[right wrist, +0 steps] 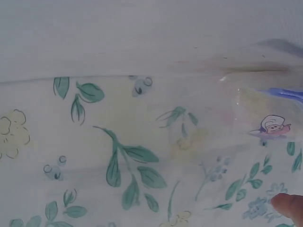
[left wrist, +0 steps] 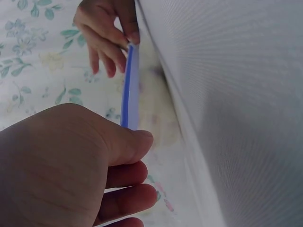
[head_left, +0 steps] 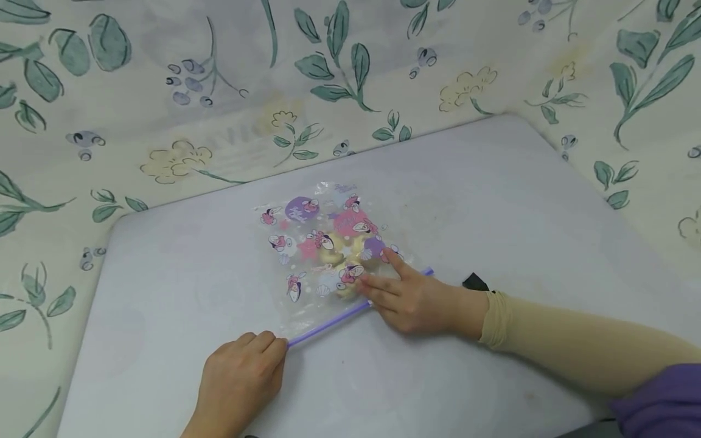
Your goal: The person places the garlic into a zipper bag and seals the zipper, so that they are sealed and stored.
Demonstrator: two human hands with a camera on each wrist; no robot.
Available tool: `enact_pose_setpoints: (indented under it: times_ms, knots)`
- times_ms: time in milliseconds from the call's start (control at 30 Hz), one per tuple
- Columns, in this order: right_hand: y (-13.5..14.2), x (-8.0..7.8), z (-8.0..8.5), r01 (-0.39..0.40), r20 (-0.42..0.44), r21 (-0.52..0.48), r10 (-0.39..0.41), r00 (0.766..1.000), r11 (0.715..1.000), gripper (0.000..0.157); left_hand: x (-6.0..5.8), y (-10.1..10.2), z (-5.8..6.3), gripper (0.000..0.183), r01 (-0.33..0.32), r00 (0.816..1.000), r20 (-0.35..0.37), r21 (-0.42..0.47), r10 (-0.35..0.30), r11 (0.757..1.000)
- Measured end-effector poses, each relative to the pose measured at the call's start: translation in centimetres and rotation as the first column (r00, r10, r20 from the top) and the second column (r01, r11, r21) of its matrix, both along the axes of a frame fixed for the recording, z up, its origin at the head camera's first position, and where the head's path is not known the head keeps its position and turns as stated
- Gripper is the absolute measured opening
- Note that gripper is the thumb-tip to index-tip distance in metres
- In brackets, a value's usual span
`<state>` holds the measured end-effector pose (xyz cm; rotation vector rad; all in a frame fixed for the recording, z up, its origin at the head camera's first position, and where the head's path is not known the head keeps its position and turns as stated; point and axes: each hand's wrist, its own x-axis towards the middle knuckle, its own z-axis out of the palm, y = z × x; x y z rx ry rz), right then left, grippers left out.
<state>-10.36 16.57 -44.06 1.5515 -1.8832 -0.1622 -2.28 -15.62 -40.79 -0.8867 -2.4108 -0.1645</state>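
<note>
A clear plastic zip bag [head_left: 306, 304] printed with pink and purple cartoon figures lies on the table, its purple zip strip [head_left: 334, 322] facing the near side. Pale yellow pieces [head_left: 331, 254] show through it; their kind is unclear. My left hand [head_left: 241, 371] pinches the strip's left end between thumb and forefinger. Farther along, my right hand [head_left: 416, 298] pinches the strip, as the left wrist view also shows, with its other fingers spread over the bag. In the right wrist view only a fingertip [right wrist: 286, 206] and a corner of the bag [right wrist: 255, 113] appear.
The white table [head_left: 454, 194] has a rounded far corner and meets a floral-patterned cloth [head_left: 230, 109] behind and at both sides. A small black piece [head_left: 475, 281] shows beside my right wrist.
</note>
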Motion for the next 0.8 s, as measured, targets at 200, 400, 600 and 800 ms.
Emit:
enact_pose_setpoints:
  times_ms: [200,400,600,800]
  knots:
    - [1.1,-0.7,-0.1,-0.018,-0.008,-0.036,0.018,1.0,0.999,0.037,0.1,0.0,0.0,0.044,-0.018,0.999,0.032,-0.024,0.018,1.0]
    - [1.4,-0.8,-0.2,-0.037,-0.014,-0.055,0.037,0.999,0.998,0.032,0.1,0.2,0.1,0.042,-0.023,1.0,0.018,-0.024,0.023,0.999]
    - [1.1,-0.9,-0.5,0.002,0.026,-0.007,-0.002,1.0,1.0,0.036,0.5,0.4,0.1,0.044,-0.063,0.998,-0.001,-0.002,0.063,0.998]
    - [-0.6,-0.3,-0.4,0.084,0.103,0.032,-0.087,0.991,0.996,0.037,0.2,0.6,-0.2,0.052,-0.049,0.998,0.034,0.003,0.049,0.999]
